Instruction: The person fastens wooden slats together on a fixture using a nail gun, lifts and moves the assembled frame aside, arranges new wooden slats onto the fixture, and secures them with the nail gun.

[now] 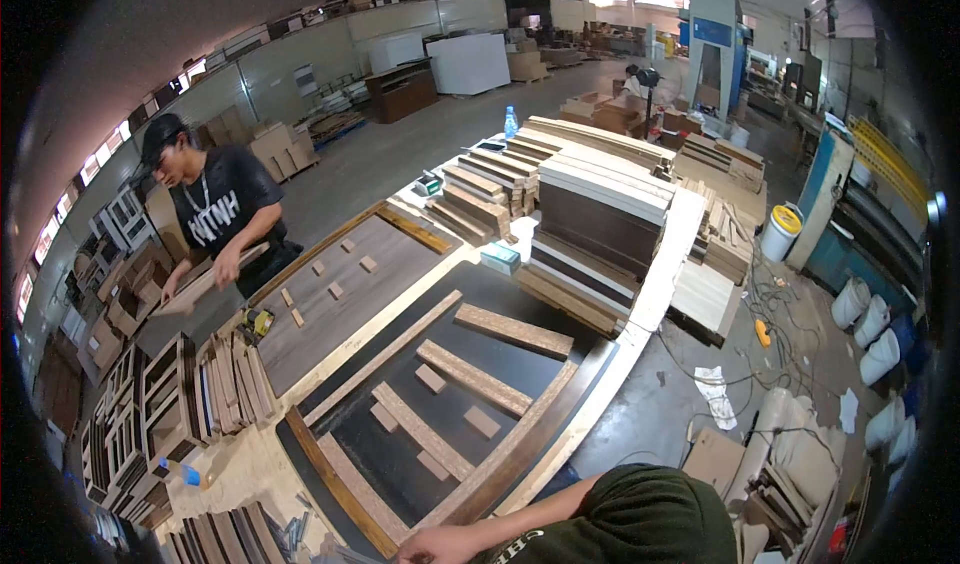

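Only one of my arms shows, in a dark green sleeve, coming in from the lower right; it looks like my right. My right hand (432, 546) rests at the picture's bottom edge on the near corner of a wooden frame (345, 489). Its fingers are partly cut off. The frame surrounds a large dark panel (510, 369) on the workbench. Several chipboard strips (473, 377) and small blocks (482, 422) lie on the panel. My left hand is out of view.
A person in a black shirt and cap (215, 204) stands at the far left, holding a long board (205, 282). Beside that person lies a brown panel (345, 314) with small blocks. Stacked boards (600, 219), a bottle (510, 122), a yellow tape measure (258, 322) and a white bucket (780, 232) are around.
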A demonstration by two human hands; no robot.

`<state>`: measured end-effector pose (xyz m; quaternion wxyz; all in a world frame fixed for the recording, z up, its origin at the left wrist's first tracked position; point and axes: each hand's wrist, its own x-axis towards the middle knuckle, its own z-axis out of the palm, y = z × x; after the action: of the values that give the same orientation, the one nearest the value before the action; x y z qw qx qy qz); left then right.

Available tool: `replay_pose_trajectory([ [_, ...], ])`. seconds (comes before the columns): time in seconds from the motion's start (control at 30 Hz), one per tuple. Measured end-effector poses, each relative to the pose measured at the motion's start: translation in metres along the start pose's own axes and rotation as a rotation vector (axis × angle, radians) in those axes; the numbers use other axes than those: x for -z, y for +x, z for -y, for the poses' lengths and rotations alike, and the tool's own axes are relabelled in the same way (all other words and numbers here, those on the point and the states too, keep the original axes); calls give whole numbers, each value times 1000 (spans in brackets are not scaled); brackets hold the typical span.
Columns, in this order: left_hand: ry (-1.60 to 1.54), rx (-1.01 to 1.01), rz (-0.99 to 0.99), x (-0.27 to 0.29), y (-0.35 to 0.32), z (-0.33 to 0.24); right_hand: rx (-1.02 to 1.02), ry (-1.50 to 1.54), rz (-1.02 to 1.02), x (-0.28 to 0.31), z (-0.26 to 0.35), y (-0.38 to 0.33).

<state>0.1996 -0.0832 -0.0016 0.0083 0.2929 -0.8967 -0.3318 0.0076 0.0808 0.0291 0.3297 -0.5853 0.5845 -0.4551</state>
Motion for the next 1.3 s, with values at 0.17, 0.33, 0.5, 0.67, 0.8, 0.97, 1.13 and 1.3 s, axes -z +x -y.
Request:
replay_pose_trajectory([
  [0.17, 17, -32, -24, -1, 0, -9, -83, 121, -131, -24, 10, 3],
  [0.33, -117, 72, -64, -25, 30, -13, -262, 468, -189, -24, -11, -11],
  [0.5, -218, 107, -74, -43, 55, -8, -406, 542, -253, -17, -6, -24],
  [0.67, -287, 141, -91, -52, 74, -6, -372, 525, -128, -6, 8, -26],
  [0.8, -359, 167, -113, -64, 84, 2, -270, 620, -171, -15, -8, -26],
  [0.97, -564, 225, -199, -88, 93, 70, -302, 592, -190, -22, -9, -25],
  [1.13, -87, 45, -187, -38, 59, -44, -317, 593, -183, -17, -5, -28],
  [1.3, -243, 162, -56, -35, 53, -49, -353, 483, -142, -12, 9, -30],
])
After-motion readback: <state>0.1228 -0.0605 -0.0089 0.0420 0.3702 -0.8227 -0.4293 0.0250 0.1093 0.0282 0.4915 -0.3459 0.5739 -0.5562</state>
